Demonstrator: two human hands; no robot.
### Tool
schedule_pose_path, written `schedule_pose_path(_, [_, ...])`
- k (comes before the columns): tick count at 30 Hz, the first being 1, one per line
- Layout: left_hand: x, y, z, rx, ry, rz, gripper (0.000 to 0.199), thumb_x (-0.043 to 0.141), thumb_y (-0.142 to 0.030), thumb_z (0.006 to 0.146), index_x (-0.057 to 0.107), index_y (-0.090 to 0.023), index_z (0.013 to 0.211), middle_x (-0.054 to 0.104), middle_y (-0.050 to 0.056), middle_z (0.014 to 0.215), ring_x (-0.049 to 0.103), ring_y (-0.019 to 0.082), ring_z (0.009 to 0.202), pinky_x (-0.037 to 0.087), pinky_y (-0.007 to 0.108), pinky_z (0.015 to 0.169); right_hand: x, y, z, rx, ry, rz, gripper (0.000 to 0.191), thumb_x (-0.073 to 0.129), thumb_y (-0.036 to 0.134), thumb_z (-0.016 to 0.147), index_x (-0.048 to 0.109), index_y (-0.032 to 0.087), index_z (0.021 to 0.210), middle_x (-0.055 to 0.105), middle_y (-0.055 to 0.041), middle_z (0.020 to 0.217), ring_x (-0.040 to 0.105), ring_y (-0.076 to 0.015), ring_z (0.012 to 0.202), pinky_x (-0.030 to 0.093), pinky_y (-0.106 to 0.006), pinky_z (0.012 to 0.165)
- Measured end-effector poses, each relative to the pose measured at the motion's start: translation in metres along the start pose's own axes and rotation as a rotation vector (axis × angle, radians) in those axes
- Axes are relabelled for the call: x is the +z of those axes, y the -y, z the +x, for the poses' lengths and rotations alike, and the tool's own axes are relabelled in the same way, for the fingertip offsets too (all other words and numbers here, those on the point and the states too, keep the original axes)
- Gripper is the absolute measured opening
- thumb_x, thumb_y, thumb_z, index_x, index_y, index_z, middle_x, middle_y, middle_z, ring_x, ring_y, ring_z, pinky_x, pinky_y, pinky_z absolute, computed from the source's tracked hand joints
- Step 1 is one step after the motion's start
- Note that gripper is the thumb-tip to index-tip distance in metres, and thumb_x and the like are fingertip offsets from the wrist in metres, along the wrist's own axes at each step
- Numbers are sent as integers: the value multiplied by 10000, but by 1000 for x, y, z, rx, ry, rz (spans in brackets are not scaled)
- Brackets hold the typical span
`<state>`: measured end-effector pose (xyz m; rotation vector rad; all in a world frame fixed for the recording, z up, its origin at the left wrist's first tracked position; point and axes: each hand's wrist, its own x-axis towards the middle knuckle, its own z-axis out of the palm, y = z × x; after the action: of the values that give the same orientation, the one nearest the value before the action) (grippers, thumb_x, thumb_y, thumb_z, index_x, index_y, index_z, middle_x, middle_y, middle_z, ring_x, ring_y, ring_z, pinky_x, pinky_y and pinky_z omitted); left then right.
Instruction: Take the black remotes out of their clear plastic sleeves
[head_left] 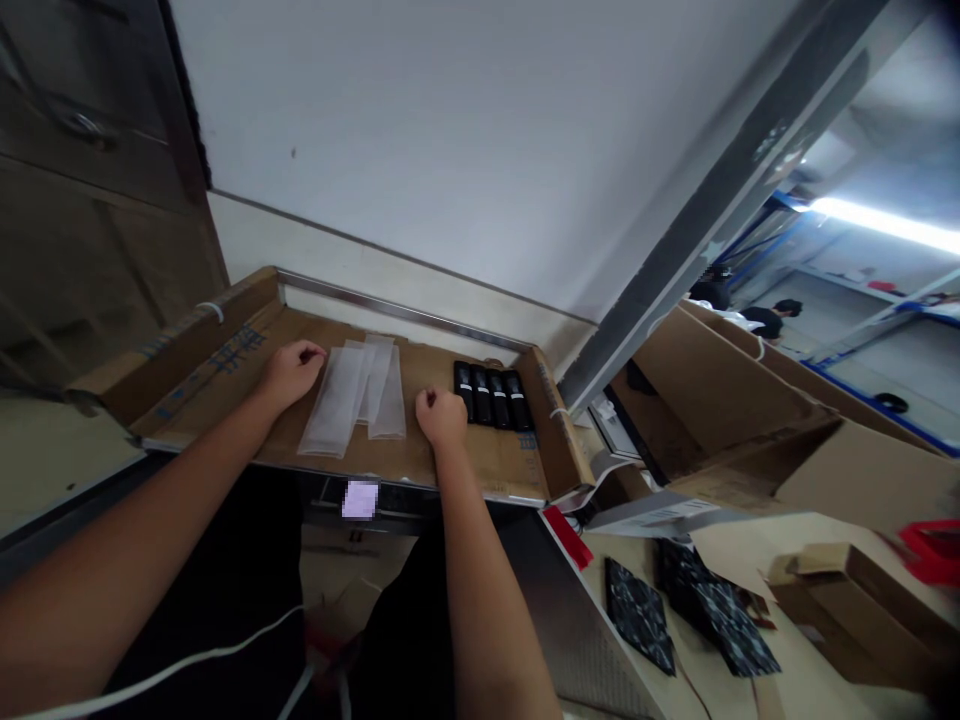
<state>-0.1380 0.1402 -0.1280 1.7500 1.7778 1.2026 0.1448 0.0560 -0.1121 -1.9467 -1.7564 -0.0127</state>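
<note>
Looking down now on a shallow brown cardboard tray with blue print (553, 415), spanning the middle of the frame. Curling the fingers of the bare left hand (291, 375) in toward the thumb, left of centre, just beside the flat, see-through plastic sleeves (358, 395). Being unable to tell about contact there, or about anything pinched between those fingertips. Seeing the sleeves lying overlapped and fanned near the centre, between both hands. And across to the right, folding the bare right hand (444, 415) into a loose fist, palm side hidden, so again not being able to tell about anything inside it. Spotting, right beside that fist, four black oblong pieces with white bands (482, 400), lying side by side in a neat row, right of centre. Glancing to the lower right, catching black-and-grey patterned flat packets (639, 615) on a pale surface, then finding a large open brown cardboard box (720, 390) above them. Picking out two people in dark tops (765, 318) at the upper right, near a bright white tube light (892, 225)
</note>
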Motion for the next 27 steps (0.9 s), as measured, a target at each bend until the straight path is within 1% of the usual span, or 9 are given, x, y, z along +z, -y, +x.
schedule_pose_path(4, [2,3,1,11,0,-2,230,554,-304,819,736,-194,908,729,60,886,632,208,776,500,315,752,2,-4,6,10,-49,103,221,577,273,940,716,186,791,759,-88,798,683,-200,728,404,-269,659])
schedule_pose_path(8, [1,2,0,-3,0,-9,221,559,-300,817,730,-197,910,734,57,900,638,205,786,506,310,763,6,-8,9,11,-106,165,172,563,236,925,673,186,803,730,-69,784,659,-196,724,423,-273,683])
schedule_pose_path(10, [1,1,0,-1,-2,-9,217,554,-293,817,728,-202,909,737,55,911,643,205,800,509,307,773,10,-9,10,-29,-145,167,113,562,202,902,662,174,857,718,-84,834,653,-209,786,447,-282,730])
schedule_pose_path(12, [0,1,0,-6,-1,-3,212,554,-289,815,727,-206,904,738,54,910,644,209,806,512,309,779,14,-10,11,-88,-171,139,101,577,187,879,656,150,928,703,-118,910,642,-238,881,467,-311,810])
schedule_pose_path(16, [1,0,0,-9,2,0,207,557,-290,811,725,-206,897,737,58,906,644,216,807,513,317,785,22,-10,12,-152,-149,55,152,603,216,878,649,113,980,669,-178,994,599,-300,1012,458,-400,949])
schedule_pose_path(20, [0,-3,-1,0,3,4,197,556,-282,811,719,-204,888,742,59,931,642,212,820,511,308,794,27,-12,14,-225,-123,41,182,607,277,914,655,116,984,652,-195,1052,557,-326,1095,422,-449,1030])
schedule_pose_path(23, [-2,-5,-3,-9,8,6,212,550,-281,818,723,-197,906,739,57,922,636,206,803,505,302,777,29,-15,16,-259,-114,81,160,605,283,924,654,141,978,648,-171,1053,548,-312,1107,411,-450,1050])
schedule_pose_path(27, [-3,-5,-4,-16,20,20,232,549,-298,827,728,-195,932,733,54,913,631,200,793,502,298,765,31,-18,16,-217,-117,135,161,591,278,931,648,146,1003,642,-151,1036,560,-289,1083,430,-418,1019])
